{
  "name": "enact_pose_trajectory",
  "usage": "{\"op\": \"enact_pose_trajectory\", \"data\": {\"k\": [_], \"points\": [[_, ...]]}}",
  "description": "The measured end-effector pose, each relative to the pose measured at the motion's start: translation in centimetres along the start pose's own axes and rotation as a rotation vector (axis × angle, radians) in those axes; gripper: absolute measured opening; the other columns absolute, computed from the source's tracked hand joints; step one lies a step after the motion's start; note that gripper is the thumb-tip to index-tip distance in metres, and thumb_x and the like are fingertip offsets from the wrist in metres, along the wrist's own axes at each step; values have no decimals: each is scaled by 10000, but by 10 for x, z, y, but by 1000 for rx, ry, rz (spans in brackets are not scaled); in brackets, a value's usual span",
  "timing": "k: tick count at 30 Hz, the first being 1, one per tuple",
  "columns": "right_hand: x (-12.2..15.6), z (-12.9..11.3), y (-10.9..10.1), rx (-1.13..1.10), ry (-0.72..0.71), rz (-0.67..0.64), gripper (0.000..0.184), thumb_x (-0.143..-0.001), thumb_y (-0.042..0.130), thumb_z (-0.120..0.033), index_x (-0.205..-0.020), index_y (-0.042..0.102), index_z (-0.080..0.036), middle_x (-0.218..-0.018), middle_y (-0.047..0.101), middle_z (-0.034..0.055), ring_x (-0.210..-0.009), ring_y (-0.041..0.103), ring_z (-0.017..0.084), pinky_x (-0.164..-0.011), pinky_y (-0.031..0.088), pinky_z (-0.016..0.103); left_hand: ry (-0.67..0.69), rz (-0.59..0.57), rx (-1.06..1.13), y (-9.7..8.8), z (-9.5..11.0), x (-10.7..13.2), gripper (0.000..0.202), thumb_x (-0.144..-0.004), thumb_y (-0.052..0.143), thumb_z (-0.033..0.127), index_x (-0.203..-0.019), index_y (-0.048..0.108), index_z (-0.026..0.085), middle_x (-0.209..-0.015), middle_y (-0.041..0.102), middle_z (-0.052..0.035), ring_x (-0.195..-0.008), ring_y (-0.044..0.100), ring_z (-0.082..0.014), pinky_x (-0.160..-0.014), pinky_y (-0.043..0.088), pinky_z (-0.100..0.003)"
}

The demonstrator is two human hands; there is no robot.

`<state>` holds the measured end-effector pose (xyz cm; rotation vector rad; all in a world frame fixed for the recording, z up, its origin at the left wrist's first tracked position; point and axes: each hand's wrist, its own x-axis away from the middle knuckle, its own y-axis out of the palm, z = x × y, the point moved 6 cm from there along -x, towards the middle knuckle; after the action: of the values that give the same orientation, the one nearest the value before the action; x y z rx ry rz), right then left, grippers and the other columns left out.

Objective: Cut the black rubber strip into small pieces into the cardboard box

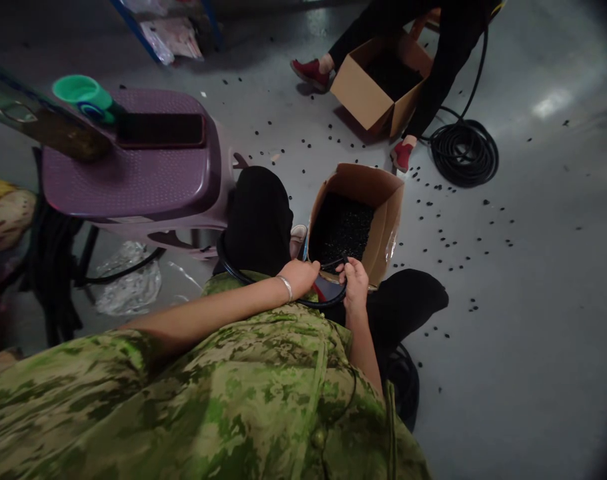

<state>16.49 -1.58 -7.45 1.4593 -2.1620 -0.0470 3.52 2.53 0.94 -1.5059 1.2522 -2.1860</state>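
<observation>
My left hand, with a silver bracelet at the wrist, is closed in a pinch over the near rim of a cardboard box. What its fingertips hold is too small to make out. To its right, my right hand is closed on a black hose, which curves across my lap and beneath my left wrist. A thin dark piece shows between the two hands. Many small black pieces fill the lower part of the box, which stands between my knees.
A purple stool at the left bears a dark phone, a green cup and a bottle. Ahead, a seated person in red shoes has another cardboard box and a hose coil. Black bits dot the floor.
</observation>
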Motion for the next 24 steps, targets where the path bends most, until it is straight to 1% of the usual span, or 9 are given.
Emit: {"op": "enact_pose_trajectory", "data": {"k": [7, 10, 14, 20, 24], "points": [[3, 2, -1, 29, 10, 26, 300, -824, 602, -419, -985, 530, -176, -719, 645, -23, -443, 398, 46, -444, 296, 185, -22, -2, 8, 0, -2, 0, 214, -913, 453, 145, -1077, 577, 86, -949, 716, -188, -916, 710, -276, -784, 541, -359], [3, 5, 1, 36, 31, 7, 295, -812, 608, -418, -962, 540, -174, -709, 647, -20, -435, 400, 46, -437, 296, 186, -18, -4, 3, -1, -2, 0, 215, -917, 465, 170, -1080, 576, 83, -941, 717, -186, -924, 710, -274, -791, 543, -352], [4, 7, 5, 67, 54, -29, 298, -811, 608, -431, -951, 557, -173, -706, 652, -15, -435, 400, 50, -436, 304, 190, -18, -10, 5, 0, -2, -1, 216, -925, 445, 158, -1077, 578, 81, -950, 715, -193, -932, 711, -270, -806, 541, -348], [7, 7, 8, 78, 65, -61, 339, -806, 621, -439, -996, 594, -159, -677, 635, -22, -428, 370, 47, -425, 282, 192, -12, 4, 11, 3, -2, -3, 210, -935, 426, 147, -1066, 577, 82, -932, 713, -193, -927, 712, -278, -798, 545, -364], [5, 10, 5, 100, 82, -69, 397, -796, 638, -448, -1048, 630, -142, -627, 595, -37, -424, 353, 49, -411, 253, 195, -7, 0, 15, 4, -2, -3, 212, -918, 434, 121, -1068, 577, 75, -932, 711, -200, -928, 709, -285, -796, 544, -372]]}}
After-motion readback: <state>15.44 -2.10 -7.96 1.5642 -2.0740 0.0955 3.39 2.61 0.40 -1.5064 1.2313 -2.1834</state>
